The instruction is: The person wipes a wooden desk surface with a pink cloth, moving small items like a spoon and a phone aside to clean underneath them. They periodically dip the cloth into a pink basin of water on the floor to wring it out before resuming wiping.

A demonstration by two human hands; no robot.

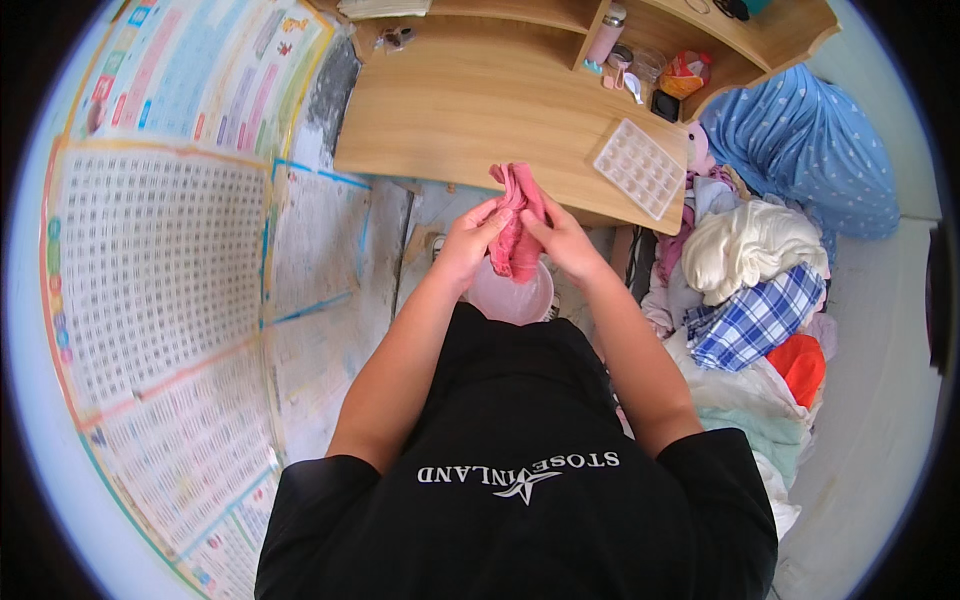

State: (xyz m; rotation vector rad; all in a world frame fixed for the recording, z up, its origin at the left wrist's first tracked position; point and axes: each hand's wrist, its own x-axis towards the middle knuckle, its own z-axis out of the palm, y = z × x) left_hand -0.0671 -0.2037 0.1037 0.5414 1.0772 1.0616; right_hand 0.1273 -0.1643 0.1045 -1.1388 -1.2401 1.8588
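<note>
A folded, crumpled pink cloth [517, 232] hangs between my two hands in front of my body. My left hand [476, 232] grips its left side, thumb lying on the front. On the right side, my right hand [562, 236] pinches the fabric with its thumb over it. Below the cloth stands a pale pink plastic basin [517, 296], partly hidden by the cloth, my hands and my black shirt. The cloth's lower end hangs over the basin's far part. I cannot tell what the basin holds.
A wooden desk [480, 97] with a shelf lies ahead. On it are a clear compartment tray [641, 169], a pink thermos [606, 34], an orange packet [684, 73] and a black box [665, 105]. Piled clothes [750, 247] stand at right; posters [161, 255] cover the left wall.
</note>
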